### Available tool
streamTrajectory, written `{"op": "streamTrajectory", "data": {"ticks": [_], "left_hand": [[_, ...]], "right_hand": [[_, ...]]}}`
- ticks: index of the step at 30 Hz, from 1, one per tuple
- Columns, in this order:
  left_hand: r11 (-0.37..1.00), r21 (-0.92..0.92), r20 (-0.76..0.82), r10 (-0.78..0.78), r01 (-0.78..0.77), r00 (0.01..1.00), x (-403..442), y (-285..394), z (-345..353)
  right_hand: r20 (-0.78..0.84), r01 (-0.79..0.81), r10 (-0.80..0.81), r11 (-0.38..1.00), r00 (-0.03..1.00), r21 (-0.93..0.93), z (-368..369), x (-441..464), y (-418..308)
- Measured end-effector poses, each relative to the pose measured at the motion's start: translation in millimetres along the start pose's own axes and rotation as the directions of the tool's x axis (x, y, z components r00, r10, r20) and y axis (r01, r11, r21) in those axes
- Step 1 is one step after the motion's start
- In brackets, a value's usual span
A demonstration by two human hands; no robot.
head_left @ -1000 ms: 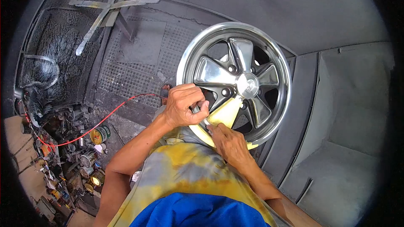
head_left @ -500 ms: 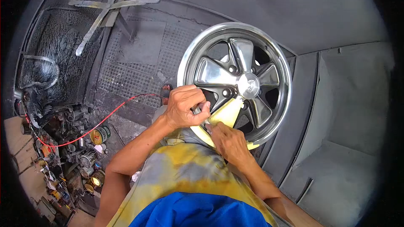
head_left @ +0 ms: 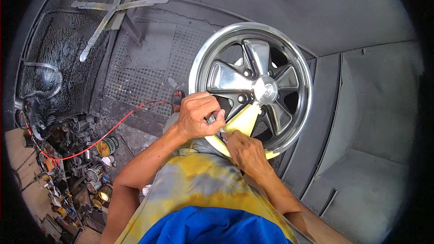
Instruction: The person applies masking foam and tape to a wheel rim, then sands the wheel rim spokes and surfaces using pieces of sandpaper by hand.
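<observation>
A polished alloy wheel rim [head_left: 266,147] with dark recesses between its spokes is in front of me. Its shiny centre cap [head_left: 266,90] faces up. One spoke and the near stretch of the rim bear a pale yellow covering [head_left: 244,119], perhaps masking tape. My left hand [head_left: 201,114] is a fist at the wheel's near left edge, wrapped round a tool with a grey metal end [head_left: 210,119]; the rest is hidden. Beside it, my right hand [head_left: 246,150] lies over the yellow rim edge, fingers bent and pressed together at the yellow spoke's foot. What they pinch is hidden.
A red hose [head_left: 120,122] runs from the left toward my left hand. Paint cans [head_left: 107,146] and clutter crowd the floor at lower left. A cross-shaped stand [head_left: 115,8] rises at upper left. Grey panels [head_left: 361,117] border the right; a sandalled foot [head_left: 177,98] shows below.
The view has shifted very slightly. Both hands keep nearly the same places at the wheel, and the yellow covering looks the same.
</observation>
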State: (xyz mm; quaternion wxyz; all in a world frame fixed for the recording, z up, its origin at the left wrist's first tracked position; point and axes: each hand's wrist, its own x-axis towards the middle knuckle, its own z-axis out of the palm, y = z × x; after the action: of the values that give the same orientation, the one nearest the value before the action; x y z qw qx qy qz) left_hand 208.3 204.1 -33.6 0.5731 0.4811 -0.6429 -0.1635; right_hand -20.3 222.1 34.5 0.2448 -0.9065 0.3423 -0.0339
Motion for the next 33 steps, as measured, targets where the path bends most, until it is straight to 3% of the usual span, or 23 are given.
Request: {"op": "streamTrajectory", "data": {"ticks": [10,33], "left_hand": [[1.0,-0.01,-0.002,-0.001,0.001,1.0,-2,1,1],[1.0,0.025,-0.008,0.005,-0.005,1.0,-5,5,3]], "right_hand": [[-0.02,0.01,-0.009,1.0,1.0,0.021,-11,-19,8],[0.123,0.009,-0.006,1.0,0.992,-0.021,-14,-17,10]]}}
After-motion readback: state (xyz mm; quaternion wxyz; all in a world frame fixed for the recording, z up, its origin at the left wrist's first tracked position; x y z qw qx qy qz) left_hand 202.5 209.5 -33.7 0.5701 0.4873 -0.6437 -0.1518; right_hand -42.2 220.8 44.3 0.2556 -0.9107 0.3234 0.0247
